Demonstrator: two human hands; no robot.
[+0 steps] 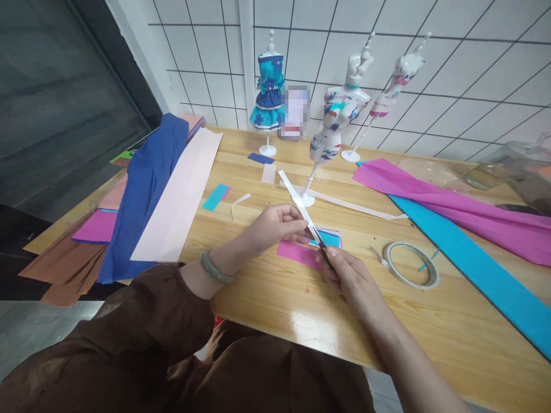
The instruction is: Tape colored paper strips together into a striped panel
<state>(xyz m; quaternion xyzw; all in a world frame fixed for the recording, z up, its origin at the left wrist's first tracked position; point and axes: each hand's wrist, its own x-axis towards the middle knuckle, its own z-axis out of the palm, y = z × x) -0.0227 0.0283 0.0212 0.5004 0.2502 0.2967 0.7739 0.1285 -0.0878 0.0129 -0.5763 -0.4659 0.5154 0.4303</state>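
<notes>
Two bare hands meet over the worktop at the centre of the frame. The fingers of the left hand pinch a white strip near its lower end, so its far end rises free toward upper left; this short grip presumably keeps the thin piece steady. The fingers of the right hand are closed around dark-handled scissors, largely hidden by the palm, with the tip directed at the strip. Whether the blades enclose the strip cannot be told.

Beneath the hands lie a magenta piece and a turquoise piece, probably kept there for easy reach. A tape roll, right of centre, has a loose end lifted, which would make it easy to pick up. Long sheets, pale pink at left, magenta and blue at right, flank the middle, apparently leaving room for handling. The dress forms stand upright on their bases toward the top.
</notes>
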